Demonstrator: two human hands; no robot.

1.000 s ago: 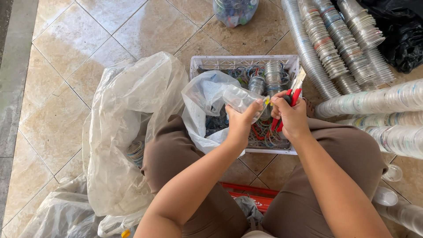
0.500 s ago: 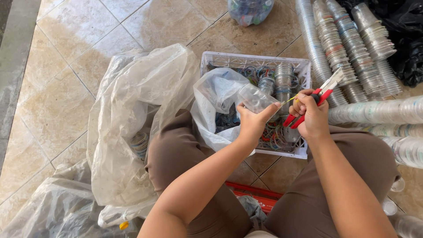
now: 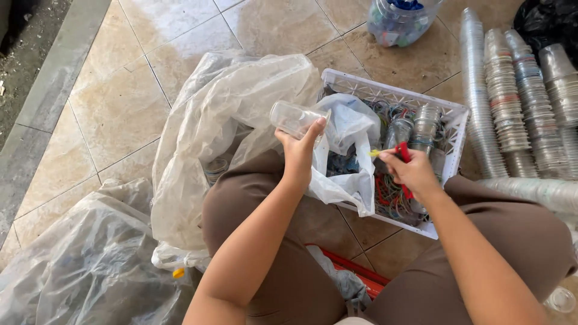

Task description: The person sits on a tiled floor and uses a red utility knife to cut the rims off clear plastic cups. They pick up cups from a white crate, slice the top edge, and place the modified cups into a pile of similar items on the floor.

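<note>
My left hand [image 3: 299, 150] holds a clear plastic cup [image 3: 293, 118] on its side, above the mouth of a large clear plastic bag [image 3: 229, 126]. My right hand [image 3: 412, 171] grips a small red-handled tool [image 3: 402, 151] with a yellowish tip, over a white plastic crate [image 3: 448, 117]. The crate holds several clear cups, coloured rubber bands and a small white plastic bag [image 3: 352, 141]. I sit with brown trousers on, knees either side of the crate.
Long stacks of clear plastic cups [image 3: 512, 102] lie on the tiled floor at right. A clear container of coloured items [image 3: 398, 23] stands at the top. A black bag [image 3: 551, 21] is at top right, more clear plastic bags [image 3: 84, 265] at lower left.
My left hand has moved the cup left, away from the crate toward the large clear bag. My right hand with the red tool has dropped slightly over the crate.
</note>
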